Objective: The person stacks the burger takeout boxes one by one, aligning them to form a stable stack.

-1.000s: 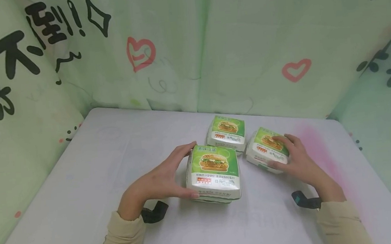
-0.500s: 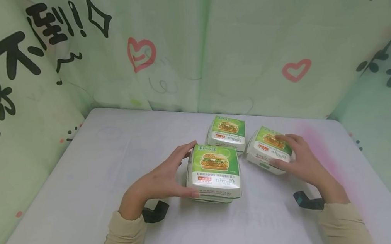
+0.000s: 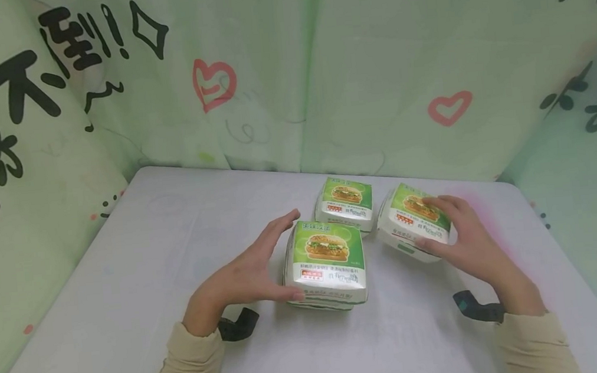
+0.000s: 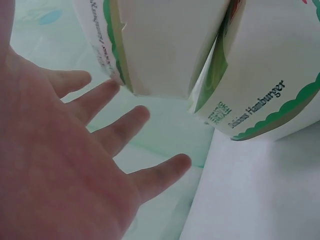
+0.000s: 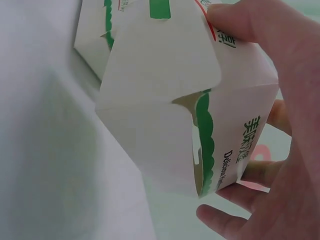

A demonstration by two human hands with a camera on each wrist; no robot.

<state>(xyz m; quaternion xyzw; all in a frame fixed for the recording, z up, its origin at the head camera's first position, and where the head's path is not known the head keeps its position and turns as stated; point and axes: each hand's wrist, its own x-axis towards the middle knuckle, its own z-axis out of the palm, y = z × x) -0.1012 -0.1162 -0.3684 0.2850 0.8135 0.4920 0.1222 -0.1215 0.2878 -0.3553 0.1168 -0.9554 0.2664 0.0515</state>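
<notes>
In the head view, a green and white burger box (image 3: 328,261) sits at the front on top of a second burger box (image 4: 260,95), which shows best in the left wrist view. My left hand (image 3: 237,275) lies along their left side, thumb tip at the upper box's near edge, other fingers straight and spread, apart from the box. My right hand (image 3: 468,237) pinches another burger box (image 3: 413,218) between the thumb on its near side and the fingers on its lid and far side. That box is tilted, with a side flap (image 5: 165,55) facing the right wrist camera.
One more burger box (image 3: 345,200) stands behind the front stack, close to the box in my right hand. All are on a white table (image 3: 216,217), whose far edge meets a pale green curtain (image 3: 375,85) with drawings. Curtains also enclose the left and right sides.
My right hand and its box have moved right and slightly up in the head view, and the box has tilted. The left hand's fingers have drawn slightly off the upper box.
</notes>
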